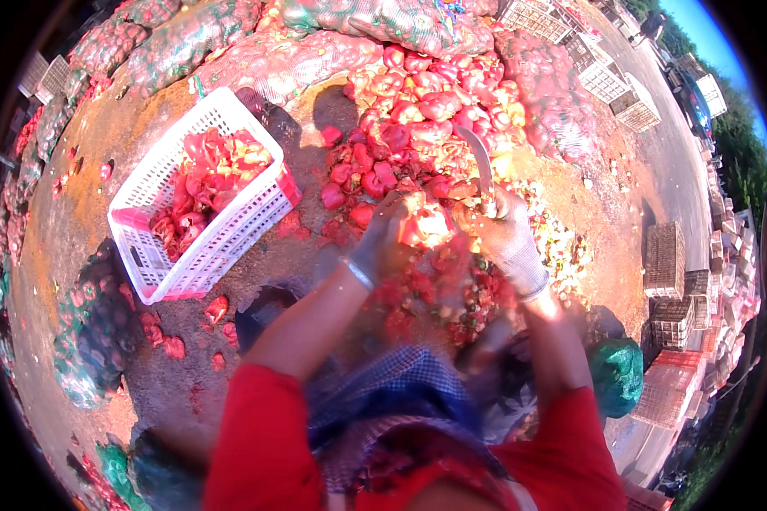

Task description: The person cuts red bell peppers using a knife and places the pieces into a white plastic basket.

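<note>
My left hand (383, 237), in a pale glove, is closed round a red bell pepper (428, 225) that looks very bright in the sun. My right hand (510, 237), gloved too, grips a knife with a curved blade (484, 167); the blade points up and away from me. Both hands are close together, just in front of a large heap of red peppers (430, 106). Cut scraps and cores (554, 230) lie on the ground beside and below my right hand. To the left, a white plastic crate (230, 245) holds red pepper pieces (213, 170).
Full mesh sacks (290, 68) lie behind the heap, and another sack (94, 332) stands at the left. Stacked crates (665, 255) line the right side. A green bag (615, 376) sits beside my right arm. Loose pepper pieces (173, 347) are scattered near the crate.
</note>
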`<action>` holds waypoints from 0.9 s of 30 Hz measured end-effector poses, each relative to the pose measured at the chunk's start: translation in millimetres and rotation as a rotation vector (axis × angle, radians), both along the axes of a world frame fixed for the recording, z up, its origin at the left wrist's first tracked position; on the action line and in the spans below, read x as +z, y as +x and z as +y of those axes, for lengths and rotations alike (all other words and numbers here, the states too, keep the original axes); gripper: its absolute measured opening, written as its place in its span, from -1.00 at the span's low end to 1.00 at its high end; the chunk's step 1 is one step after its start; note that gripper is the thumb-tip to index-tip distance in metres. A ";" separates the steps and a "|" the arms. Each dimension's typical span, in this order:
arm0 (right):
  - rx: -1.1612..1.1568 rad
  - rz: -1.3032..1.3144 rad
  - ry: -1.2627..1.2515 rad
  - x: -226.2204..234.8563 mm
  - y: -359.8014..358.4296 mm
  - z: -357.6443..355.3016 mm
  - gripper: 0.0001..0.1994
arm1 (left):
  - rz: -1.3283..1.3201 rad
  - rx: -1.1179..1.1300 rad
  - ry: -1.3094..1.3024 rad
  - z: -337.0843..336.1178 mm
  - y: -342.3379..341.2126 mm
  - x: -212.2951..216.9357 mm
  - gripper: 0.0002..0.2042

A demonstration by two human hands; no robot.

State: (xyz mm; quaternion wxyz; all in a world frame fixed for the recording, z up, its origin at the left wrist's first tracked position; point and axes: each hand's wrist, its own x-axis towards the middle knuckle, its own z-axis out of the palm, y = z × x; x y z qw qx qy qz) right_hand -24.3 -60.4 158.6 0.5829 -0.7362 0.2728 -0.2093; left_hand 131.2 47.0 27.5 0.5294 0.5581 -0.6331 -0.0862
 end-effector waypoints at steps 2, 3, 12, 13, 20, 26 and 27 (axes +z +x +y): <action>0.059 0.158 -0.365 -4.0 -8.1 7.7 -0.77 | 0.137 -0.021 0.044 -6.4 -6.8 -26.5 -0.22; 0.150 0.237 -0.329 1.0 -13.0 8.6 -0.71 | 0.264 -0.093 0.153 -12.1 -8.9 -27.7 -0.22; 0.090 0.214 0.308 -44.1 -26.0 31.7 -0.74 | 1.727 -0.011 0.432 -30.0 -65.6 -3.6 -0.67; 0.001 0.205 0.406 -47.1 -25.6 36.5 -0.80 | 1.835 -0.129 0.454 -30.7 -67.2 -5.9 -0.69; -0.002 0.125 0.166 -80.6 -58.8 16.6 -0.71 | 1.205 -0.315 0.283 -27.6 -60.2 13.7 -0.57; -0.092 0.037 0.827 -70.4 -71.5 8.1 -0.72 | 1.058 -0.400 0.027 -27.1 -58.2 23.9 -0.58; -0.098 -0.006 0.832 -70.9 -69.2 10.6 -0.72 | 1.145 -0.440 -0.080 -30.6 -61.3 18.0 -0.60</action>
